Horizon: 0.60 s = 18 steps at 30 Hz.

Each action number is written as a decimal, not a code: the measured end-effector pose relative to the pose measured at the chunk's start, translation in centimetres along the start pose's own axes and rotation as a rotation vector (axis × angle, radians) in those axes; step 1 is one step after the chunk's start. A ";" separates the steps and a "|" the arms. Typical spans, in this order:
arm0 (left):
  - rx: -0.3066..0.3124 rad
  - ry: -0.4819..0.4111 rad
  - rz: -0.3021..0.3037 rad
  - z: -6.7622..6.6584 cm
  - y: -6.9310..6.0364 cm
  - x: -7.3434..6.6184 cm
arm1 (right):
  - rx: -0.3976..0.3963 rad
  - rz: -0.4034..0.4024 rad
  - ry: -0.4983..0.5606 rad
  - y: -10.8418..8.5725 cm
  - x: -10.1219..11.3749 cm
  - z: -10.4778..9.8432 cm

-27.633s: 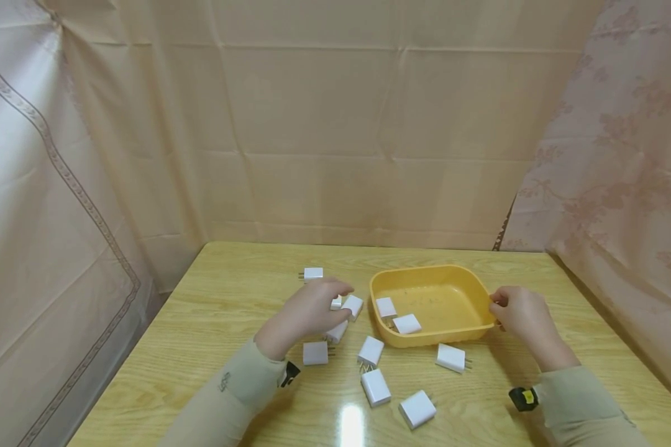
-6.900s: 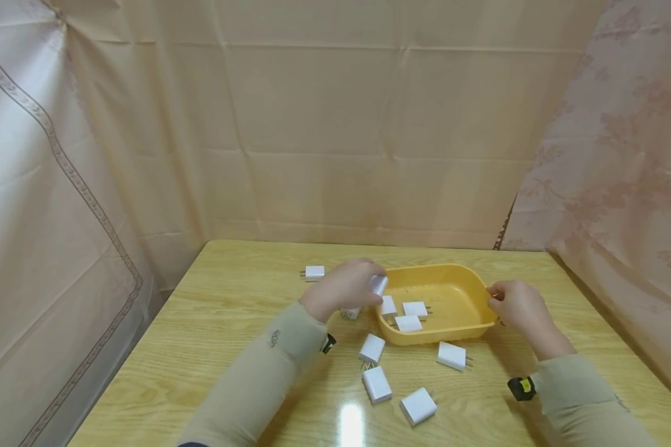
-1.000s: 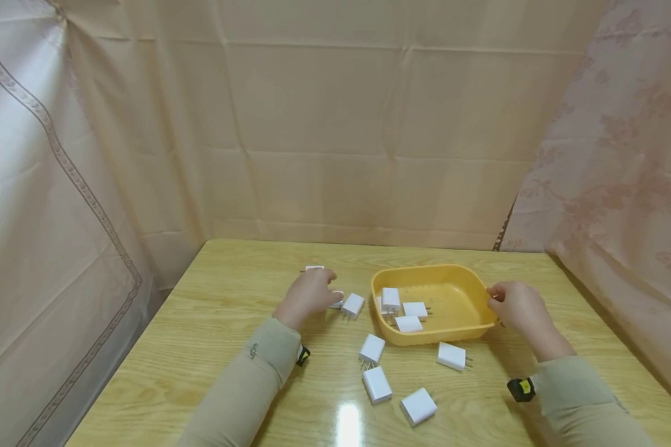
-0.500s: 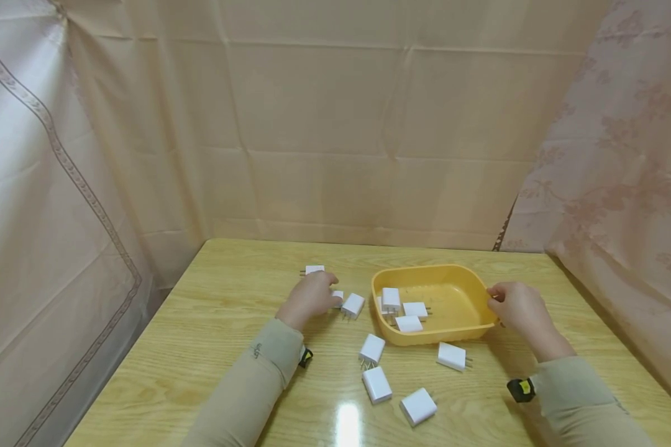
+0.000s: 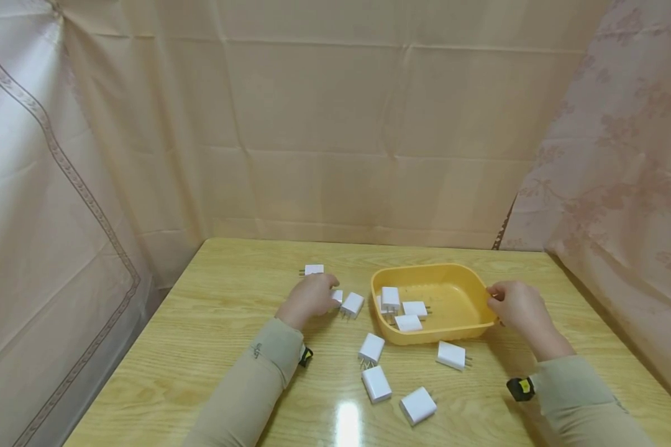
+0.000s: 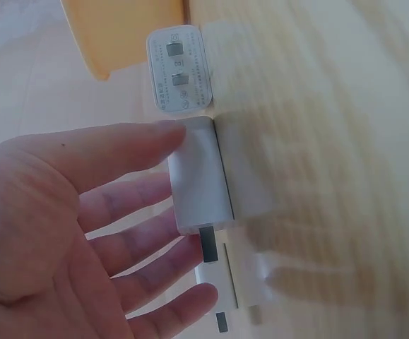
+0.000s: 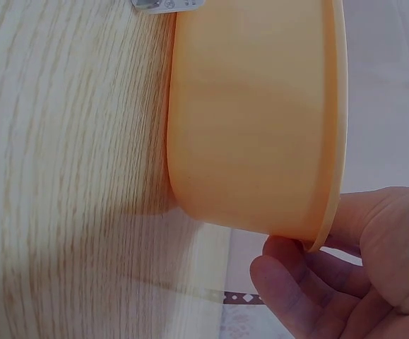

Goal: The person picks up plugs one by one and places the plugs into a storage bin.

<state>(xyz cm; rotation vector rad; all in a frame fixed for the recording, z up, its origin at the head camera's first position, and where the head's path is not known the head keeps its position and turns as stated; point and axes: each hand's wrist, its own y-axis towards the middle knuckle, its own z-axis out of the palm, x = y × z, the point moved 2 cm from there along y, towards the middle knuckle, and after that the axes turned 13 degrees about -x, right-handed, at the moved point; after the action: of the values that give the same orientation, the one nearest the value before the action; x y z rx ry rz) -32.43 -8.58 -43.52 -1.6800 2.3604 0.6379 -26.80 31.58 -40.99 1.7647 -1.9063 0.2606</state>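
Charger (image 6: 198, 176): pinched between thumb and fingers of left hand (image 5: 307, 298) (prongs (image 6: 209, 244) toward little finger). Right hand (image 5: 520, 310): pinching tray rim (image 7: 337, 106).

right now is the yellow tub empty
No, several white chargers lie inside the yellow tub in the head view.

The power adapter (image 6: 200, 176) at the left hand (image 5: 309, 298) is plain white with dark grey prongs (image 6: 208, 244). At the right hand (image 5: 520, 310), the plastic tray (image 5: 453, 304) is solid orange-yellow. Under both hands runs a yellow-tan, wood-grained tabletop (image 5: 201, 347). Beyond them hangs a beige curtain (image 5: 313, 124); right of the right hand, a pinkish floral drape (image 5: 620, 155).
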 end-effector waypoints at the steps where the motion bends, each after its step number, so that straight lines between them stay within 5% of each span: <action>1: 0.002 0.003 0.004 0.0 -0.1 0.0 | 0.000 0.000 0.001 0.0 0.0 0.0; 18: 0.049 0.034 -0.031 -0.1 -0.2 -0.4 | 0.013 -0.006 0.009 0.0 -0.2 0.1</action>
<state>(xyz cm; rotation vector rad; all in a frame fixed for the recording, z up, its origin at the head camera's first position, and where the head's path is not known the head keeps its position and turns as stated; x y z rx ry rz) -32.04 -8.33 -43.31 -1.7161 2.3482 0.5469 -26.85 31.71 -41.12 1.7747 -1.8965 0.2785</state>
